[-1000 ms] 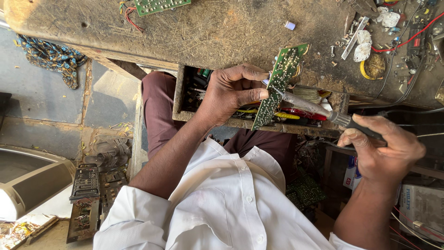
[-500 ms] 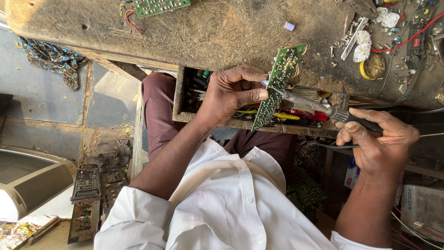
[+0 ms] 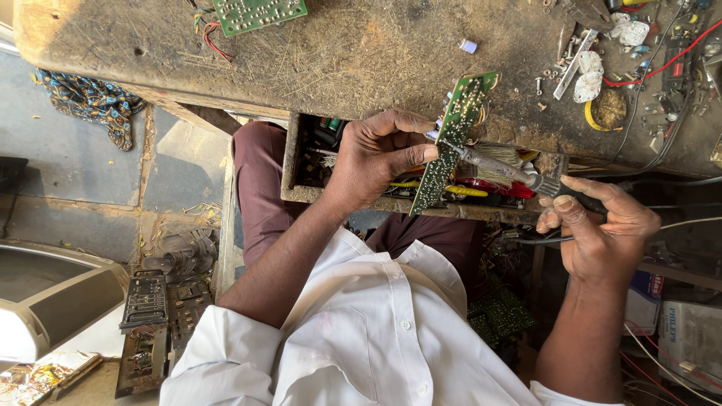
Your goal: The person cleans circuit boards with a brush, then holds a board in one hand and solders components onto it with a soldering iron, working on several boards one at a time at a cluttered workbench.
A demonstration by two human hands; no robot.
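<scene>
Left hand [image 3: 376, 162]: grasps green circuit board [image 3: 451, 143] on edge above open drawer [image 3: 301, 158] | board long axis: steep diagonal, top toward workbench [image 3: 338, 53] | right hand [image 3: 602, 225]: grips soldering iron [image 3: 504, 167], tip on board, pointing left.

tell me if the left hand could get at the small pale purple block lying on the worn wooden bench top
Probably not right now: the left hand is gripping the narrow green circuit board, so it is occupied. The path itself looks free, since the small pale purple block lies alone on the bare worn wooden bench top.
</scene>
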